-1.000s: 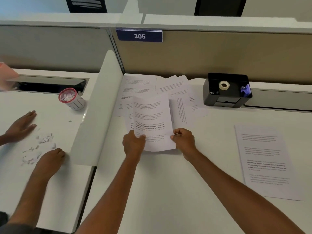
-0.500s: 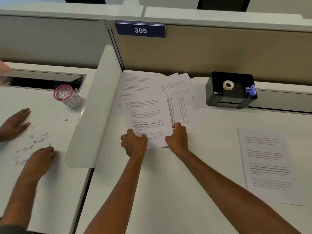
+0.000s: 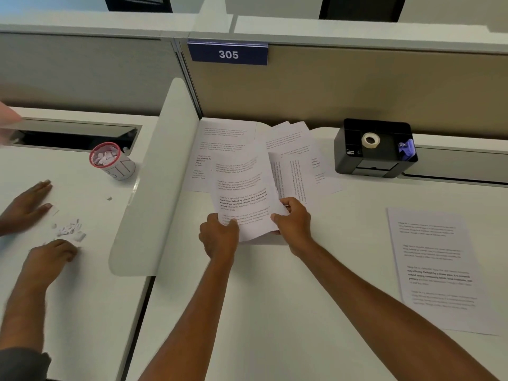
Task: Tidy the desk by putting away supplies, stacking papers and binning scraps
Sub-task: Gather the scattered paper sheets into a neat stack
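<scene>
Both hands work the paper-stacking step in the head view. The left hand [image 3: 220, 234] pinches the near left corner of a printed sheet [image 3: 243, 196], and the right hand [image 3: 293, 220] grips its near right edge, so the sheet bows up off the desk [image 3: 275, 312]. More loose sheets [image 3: 291, 158] lie fanned behind it against the partition. One separate sheet [image 3: 434, 268] lies well apart at the right. A black organiser [image 3: 368, 160] holds a tape roll [image 3: 370, 139]. On the neighbouring desk another person's hands [image 3: 44, 229] gather paper scraps [image 3: 70, 229] near a cup [image 3: 112, 160]. Next, the person likely needs to square the held sheet with the fanned ones, then fetch the far sheet.
</scene>
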Motion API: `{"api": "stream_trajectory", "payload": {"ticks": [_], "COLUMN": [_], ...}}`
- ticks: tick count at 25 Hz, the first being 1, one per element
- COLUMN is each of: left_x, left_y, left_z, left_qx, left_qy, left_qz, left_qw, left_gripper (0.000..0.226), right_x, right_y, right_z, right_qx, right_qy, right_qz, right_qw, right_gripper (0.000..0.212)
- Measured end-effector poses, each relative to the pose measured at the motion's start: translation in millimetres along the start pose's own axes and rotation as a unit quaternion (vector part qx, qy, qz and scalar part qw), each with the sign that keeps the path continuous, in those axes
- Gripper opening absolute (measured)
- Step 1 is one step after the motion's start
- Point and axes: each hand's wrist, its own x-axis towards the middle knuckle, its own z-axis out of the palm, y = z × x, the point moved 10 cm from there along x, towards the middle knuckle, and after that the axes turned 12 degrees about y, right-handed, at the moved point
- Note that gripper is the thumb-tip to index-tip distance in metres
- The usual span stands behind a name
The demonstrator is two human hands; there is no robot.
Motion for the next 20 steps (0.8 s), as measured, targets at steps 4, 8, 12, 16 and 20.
{"api": "stream_trajectory", "payload": {"ticks": [4, 8, 12, 16, 20], "left_x": [-3, -11, -10, -12, -10], "left_y": [6, 22, 46, 56, 67], "left_z": [6, 33, 59, 83, 90], "left_qx": [-0.069, -0.204, -0.21, -0.149, -0.019], "left_qy": [-0.006, -0.103, -0.14, -0.144, -0.092], "left_qz": [-0.003, -0.048, -0.01, 0.013, 0.108], "left_qw": [0.998, 0.972, 0.968, 0.978, 0.99], "left_gripper": [0.04, 0.038, 0.055, 0.067, 0.04], "right_x": [9, 28, 54, 81, 105], "right_y": [-9, -10, -8, -10, -7], "right_z": [-18, -40, -62, -81, -84], "right_qx": [0.057, 0.06, 0.04, -0.11, -0.306], "right_qy": [-0.016, -0.01, 0.024, 0.096, 0.108], "right_qz": [0.011, 0.021, 0.018, -0.036, -0.061], "right_qw": [0.998, 0.998, 0.999, 0.989, 0.944], "right_gripper": [0.028, 0.029, 0.026, 0.024, 0.035]}}
